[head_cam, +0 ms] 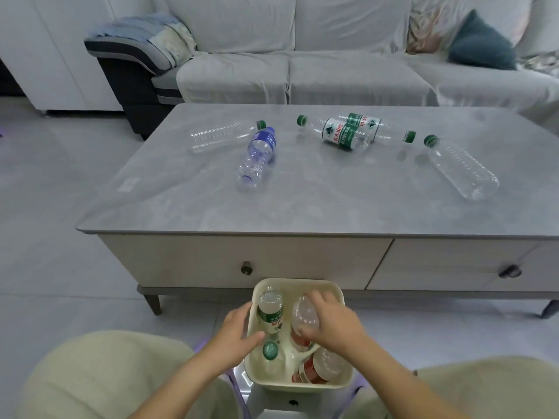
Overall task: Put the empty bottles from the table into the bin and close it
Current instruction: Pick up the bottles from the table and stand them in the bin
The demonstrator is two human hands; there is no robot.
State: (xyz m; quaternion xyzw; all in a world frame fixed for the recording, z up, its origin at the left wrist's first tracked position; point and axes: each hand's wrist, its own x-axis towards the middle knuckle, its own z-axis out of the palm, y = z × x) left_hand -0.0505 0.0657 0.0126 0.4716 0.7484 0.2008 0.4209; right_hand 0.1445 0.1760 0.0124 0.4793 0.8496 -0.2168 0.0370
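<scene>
A cream bin [305, 284] stands on the floor between my knees, its top uncovered, with several bottles inside. My right hand [334, 323] is over the bin, shut on a clear bottle [304, 314] that points down into it. My left hand [234, 332] rests on the bin's left rim, fingers apart, next to a green-labelled bottle [270, 313] inside. On the grey table [302, 207] lie a clear green-capped bottle [220, 136], a blue-labelled bottle [257, 158], two crossed green-labelled bottles [348, 133] and a clear bottle [461, 169] at the right.
The table has two drawers with knobs [246, 268] facing me. A grey sofa [302, 55] with a teal cushion [481, 43] stands behind it. My knees in beige trousers flank the bin. No bin lid is in view.
</scene>
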